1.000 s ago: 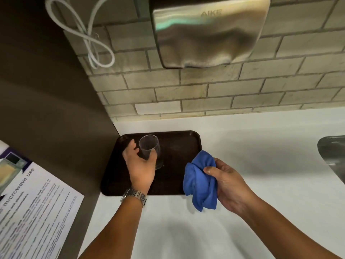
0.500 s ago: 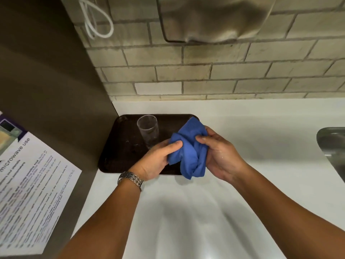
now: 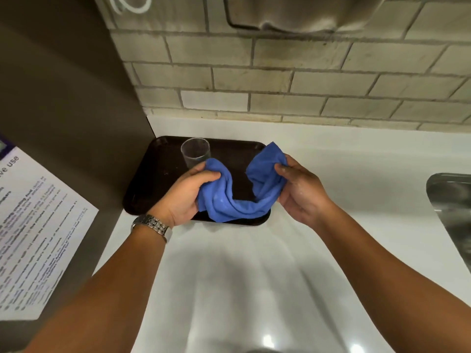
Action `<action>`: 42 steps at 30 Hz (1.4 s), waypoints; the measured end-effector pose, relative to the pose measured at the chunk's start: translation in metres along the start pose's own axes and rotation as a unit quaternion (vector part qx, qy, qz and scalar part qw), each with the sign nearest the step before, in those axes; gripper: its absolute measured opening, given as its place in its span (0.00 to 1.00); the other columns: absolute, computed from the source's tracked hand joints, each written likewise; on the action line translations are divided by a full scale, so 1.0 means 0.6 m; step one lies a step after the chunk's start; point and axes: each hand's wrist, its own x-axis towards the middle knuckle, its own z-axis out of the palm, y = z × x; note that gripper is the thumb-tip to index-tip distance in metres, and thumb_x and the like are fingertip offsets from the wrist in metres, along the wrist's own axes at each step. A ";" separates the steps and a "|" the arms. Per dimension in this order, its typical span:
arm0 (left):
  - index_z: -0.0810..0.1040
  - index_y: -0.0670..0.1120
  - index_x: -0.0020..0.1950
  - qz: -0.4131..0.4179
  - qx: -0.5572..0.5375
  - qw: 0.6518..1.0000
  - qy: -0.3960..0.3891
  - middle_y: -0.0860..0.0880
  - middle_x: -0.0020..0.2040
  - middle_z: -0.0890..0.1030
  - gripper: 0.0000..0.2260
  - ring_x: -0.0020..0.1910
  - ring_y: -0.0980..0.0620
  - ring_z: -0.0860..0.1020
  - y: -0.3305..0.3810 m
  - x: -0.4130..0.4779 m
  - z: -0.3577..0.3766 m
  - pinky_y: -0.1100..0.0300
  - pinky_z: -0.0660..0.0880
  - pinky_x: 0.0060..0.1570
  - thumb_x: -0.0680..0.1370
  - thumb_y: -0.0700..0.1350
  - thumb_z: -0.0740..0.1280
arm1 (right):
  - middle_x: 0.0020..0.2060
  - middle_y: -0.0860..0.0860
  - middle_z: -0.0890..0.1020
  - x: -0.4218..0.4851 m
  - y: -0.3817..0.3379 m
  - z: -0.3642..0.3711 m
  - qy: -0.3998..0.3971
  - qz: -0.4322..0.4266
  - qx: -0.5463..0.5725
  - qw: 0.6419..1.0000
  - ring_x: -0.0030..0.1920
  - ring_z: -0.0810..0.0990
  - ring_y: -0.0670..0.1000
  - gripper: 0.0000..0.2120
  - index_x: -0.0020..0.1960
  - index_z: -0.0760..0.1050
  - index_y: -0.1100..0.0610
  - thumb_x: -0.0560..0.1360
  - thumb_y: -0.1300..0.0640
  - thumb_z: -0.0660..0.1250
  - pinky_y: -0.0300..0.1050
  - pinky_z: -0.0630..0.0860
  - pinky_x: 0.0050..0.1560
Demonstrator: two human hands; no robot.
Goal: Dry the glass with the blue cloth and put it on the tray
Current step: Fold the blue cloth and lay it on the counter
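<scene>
A clear glass (image 3: 195,152) stands upright on the dark brown tray (image 3: 153,179), near its back left part. No hand touches it. The blue cloth (image 3: 239,197) hangs stretched between my two hands above the tray's front half. My left hand (image 3: 187,197), with a metal watch on the wrist, grips the cloth's left end just in front of the glass. My right hand (image 3: 299,189) grips the cloth's right end over the tray's right edge.
The tray lies on a white counter (image 3: 331,174), pushed against a dark side panel (image 3: 76,123) with a printed microwave notice (image 3: 38,225). A steel sink (image 3: 451,212) sits at the far right. A tiled wall and a hand dryer (image 3: 305,14) rise behind.
My left hand let go of the glass, which stays on the tray, and took hold of the cloth. Both hands then drew apart, spreading the bunched cloth out.
</scene>
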 end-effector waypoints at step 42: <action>0.79 0.48 0.58 -0.082 0.165 0.976 -0.118 0.45 0.53 0.85 0.09 0.47 0.53 0.87 -0.053 0.078 0.153 0.56 0.87 0.38 0.92 0.50 0.62 | 0.47 0.61 0.85 -0.085 0.100 -0.199 0.087 0.046 -0.296 0.950 0.41 0.88 0.54 0.03 0.53 0.73 0.55 0.83 0.62 0.65 0.49 0.87 0.39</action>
